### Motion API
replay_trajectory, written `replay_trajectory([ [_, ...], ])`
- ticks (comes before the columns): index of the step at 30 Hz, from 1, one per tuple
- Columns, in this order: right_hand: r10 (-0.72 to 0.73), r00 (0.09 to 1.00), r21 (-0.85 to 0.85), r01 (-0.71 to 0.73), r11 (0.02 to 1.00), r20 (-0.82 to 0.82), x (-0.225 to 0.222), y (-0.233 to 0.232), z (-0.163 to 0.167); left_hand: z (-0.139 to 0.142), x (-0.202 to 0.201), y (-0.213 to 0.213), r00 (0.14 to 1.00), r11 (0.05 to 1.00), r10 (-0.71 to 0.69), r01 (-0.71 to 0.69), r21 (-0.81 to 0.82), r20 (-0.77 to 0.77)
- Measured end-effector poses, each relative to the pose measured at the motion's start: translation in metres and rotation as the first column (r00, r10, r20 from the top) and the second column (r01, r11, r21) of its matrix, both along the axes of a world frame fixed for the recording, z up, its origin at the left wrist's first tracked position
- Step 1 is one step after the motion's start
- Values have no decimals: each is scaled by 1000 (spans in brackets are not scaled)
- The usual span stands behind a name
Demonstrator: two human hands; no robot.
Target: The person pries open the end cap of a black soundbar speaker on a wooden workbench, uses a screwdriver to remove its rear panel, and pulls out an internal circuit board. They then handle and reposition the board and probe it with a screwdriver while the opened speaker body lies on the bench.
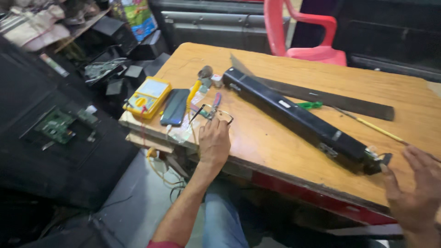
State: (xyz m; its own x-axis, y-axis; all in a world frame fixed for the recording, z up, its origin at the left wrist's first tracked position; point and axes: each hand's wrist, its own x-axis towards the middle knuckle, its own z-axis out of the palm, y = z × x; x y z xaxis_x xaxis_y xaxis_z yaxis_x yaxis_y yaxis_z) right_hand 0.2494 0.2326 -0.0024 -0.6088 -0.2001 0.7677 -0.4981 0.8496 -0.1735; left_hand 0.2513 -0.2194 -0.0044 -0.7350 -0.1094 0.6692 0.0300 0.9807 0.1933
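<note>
While the left hand (pixel 214 142) rests by the spectacles (pixel 216 112), the right hand (pixel 415 190) hovers at the black bar (pixel 298 120).
Left fingers are curled together on the wooden table (pixel 275 156), touching the spectacles' frame near a phone (pixel 175 107) and yellow meter (pixel 147 96). Right fingers are spread, holding nothing, just beside the bar's near end, which lies diagonally across the table; a flat dark strip (pixel 330 98) lies behind it.

right hand (pixel 415 193) cut off by frame edge, blurred
</note>
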Motion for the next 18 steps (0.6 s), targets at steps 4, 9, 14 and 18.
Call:
replay_trajectory([
  [4,122,993,-140,-120,983,3,21,-52,20,30,15,37,980,978,-175,184,102,-93],
  [9,420,906,-151,-423,893,-53,31,-123,42,70,51,89,886,884,-462,463,57,-28],
  [14,519,849,-67,-515,855,103,47,-136,59,95,85,117,772,774,-634,633,20,47],
  [18,517,831,-166,-491,855,206,62,-126,54,104,94,120,717,718,-696,695,31,42],
])
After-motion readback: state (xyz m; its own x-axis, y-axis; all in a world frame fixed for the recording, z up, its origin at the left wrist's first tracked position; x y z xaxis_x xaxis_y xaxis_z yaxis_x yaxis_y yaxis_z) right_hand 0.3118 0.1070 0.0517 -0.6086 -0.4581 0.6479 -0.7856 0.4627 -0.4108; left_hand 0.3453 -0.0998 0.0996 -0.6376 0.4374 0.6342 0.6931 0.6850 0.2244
